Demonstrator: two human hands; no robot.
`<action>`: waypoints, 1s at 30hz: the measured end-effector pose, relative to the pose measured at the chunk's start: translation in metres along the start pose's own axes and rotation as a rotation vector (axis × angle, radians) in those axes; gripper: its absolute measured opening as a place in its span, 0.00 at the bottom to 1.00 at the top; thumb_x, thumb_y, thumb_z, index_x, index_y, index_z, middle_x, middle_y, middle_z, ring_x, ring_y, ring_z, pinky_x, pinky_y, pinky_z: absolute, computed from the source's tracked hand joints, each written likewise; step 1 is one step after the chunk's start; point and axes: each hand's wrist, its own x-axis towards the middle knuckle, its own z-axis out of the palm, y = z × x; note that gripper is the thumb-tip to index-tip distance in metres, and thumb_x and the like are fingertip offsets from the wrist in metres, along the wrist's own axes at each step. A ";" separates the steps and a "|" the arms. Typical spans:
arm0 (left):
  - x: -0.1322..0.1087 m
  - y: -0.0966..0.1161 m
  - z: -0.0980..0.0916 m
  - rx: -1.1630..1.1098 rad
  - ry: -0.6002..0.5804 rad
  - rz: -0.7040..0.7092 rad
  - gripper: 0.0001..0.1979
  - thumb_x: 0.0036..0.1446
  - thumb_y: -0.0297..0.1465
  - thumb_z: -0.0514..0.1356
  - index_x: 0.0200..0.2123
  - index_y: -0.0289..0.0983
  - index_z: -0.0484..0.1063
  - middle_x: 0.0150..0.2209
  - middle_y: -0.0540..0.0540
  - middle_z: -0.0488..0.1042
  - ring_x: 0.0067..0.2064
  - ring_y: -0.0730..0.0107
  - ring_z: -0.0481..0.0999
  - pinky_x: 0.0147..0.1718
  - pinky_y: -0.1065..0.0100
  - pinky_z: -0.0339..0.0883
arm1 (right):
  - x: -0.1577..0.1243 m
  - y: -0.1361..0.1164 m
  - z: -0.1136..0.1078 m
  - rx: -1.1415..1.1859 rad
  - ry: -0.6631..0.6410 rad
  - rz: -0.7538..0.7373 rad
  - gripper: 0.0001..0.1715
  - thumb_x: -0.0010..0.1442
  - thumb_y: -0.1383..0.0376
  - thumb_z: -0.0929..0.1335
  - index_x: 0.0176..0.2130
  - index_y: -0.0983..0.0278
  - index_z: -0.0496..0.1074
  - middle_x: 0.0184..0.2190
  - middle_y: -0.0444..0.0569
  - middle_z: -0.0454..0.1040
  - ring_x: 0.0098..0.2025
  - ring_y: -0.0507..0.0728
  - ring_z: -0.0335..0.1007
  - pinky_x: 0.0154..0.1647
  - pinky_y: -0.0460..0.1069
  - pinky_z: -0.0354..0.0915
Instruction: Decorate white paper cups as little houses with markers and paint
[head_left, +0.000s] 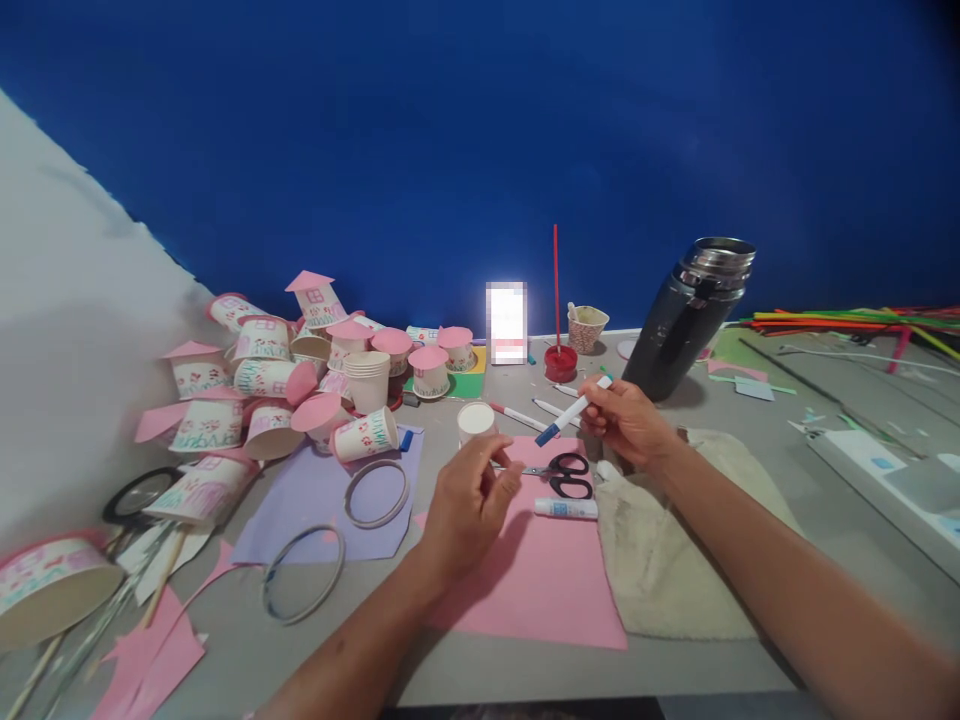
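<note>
My right hand point(626, 425) pinches a white marker point(574, 411) near its upper end, its blue cap pointing down and left. My left hand point(472, 500) hovers over the pink paper point(532, 590) with bent fingers apart from the thumb and nothing visible between them. Just beyond its knuckles stands a plain white paper cup point(477, 420), upside down. Black-handled scissors point(570, 474) lie between my hands, their blades pointing left. Below them rests a white glue tube point(566, 509). Two more markers, a red-capped marker point(525, 416) and a white marker point(555, 410), lie behind.
Decorated paper cups point(262, 340) with pink paper roofs pile up at left, beside a stack of plain cups point(367, 380). Tape rings point(304, 575) lie near purple paper point(300, 500). A dark flask point(686, 320) stands behind my right hand; a beige cloth point(675, 570) lies below my right forearm.
</note>
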 end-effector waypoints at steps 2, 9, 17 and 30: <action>-0.002 0.011 0.007 -0.251 -0.145 -0.225 0.20 0.68 0.45 0.60 0.55 0.39 0.74 0.39 0.46 0.79 0.24 0.74 0.70 0.28 0.67 0.67 | -0.005 0.000 0.008 -0.012 -0.034 -0.002 0.30 0.40 0.48 0.85 0.28 0.63 0.73 0.17 0.36 0.62 0.20 0.46 0.53 0.20 0.44 0.53; 0.004 0.020 0.023 -0.446 -0.288 -0.406 0.18 0.64 0.44 0.60 0.27 0.37 0.72 0.22 0.50 0.73 0.19 0.76 0.65 0.20 0.72 0.56 | -0.023 0.012 0.033 -0.148 -0.157 0.045 0.29 0.45 0.44 0.82 0.29 0.63 0.75 0.15 0.36 0.61 0.18 0.46 0.51 0.18 0.43 0.48; 0.018 0.021 0.019 -0.575 -0.337 -0.567 0.17 0.58 0.45 0.64 0.28 0.36 0.73 0.21 0.52 0.73 0.15 0.80 0.62 0.15 0.73 0.48 | -0.026 0.028 0.045 -0.195 -0.061 0.053 0.29 0.48 0.42 0.80 0.29 0.64 0.77 0.15 0.40 0.67 0.15 0.46 0.54 0.15 0.44 0.51; -0.038 0.023 -0.041 -0.053 -0.275 -0.406 0.11 0.63 0.38 0.60 0.34 0.38 0.80 0.29 0.46 0.78 0.31 0.64 0.79 0.29 0.66 0.69 | -0.002 0.008 0.025 -0.066 -0.022 -0.043 0.30 0.47 0.45 0.82 0.24 0.61 0.69 0.13 0.38 0.60 0.16 0.46 0.52 0.16 0.43 0.51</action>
